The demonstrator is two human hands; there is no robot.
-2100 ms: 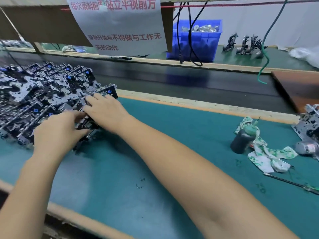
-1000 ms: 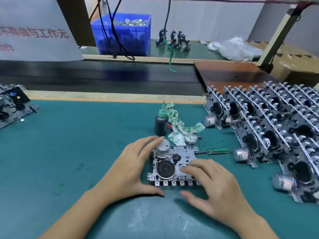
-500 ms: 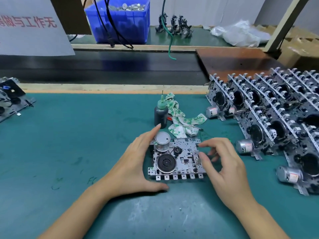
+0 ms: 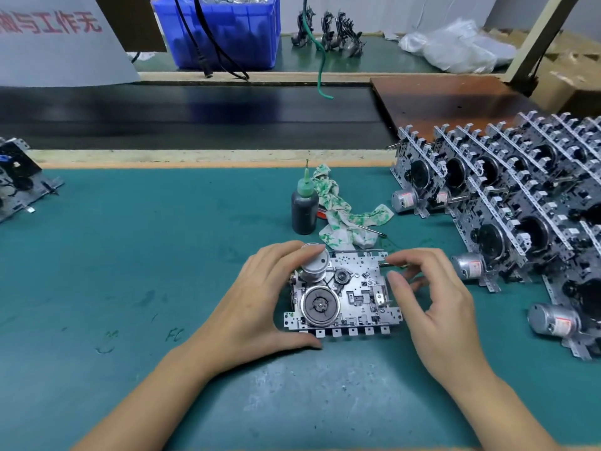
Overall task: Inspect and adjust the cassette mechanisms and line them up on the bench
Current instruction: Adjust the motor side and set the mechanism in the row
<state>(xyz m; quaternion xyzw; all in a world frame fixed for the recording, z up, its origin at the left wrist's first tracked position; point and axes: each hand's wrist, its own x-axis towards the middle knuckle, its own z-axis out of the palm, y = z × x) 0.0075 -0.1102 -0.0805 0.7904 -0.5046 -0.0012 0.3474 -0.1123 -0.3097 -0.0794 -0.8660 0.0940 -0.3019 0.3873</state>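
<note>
Lying flat on worktop [image 4: 130, 255], mechanism [image 4: 341, 297]; left hand [image 4: 257, 304] curled round motor side, right hand [image 4: 432, 294] pinching right edge. Probably stiff, light, snaggy: best held by frame edges, near row [image 4: 507, 203] at right.

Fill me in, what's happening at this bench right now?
A person is working on one cassette mechanism lying flat on the green mat. The left hand grips its left side, fingers over the silver motor. The right hand is at its right edge, fingers curled near a small shaft; contact is unclear. Rows of mechanisms stand on edge to the right. An oil bottle and rag sit behind.
</note>
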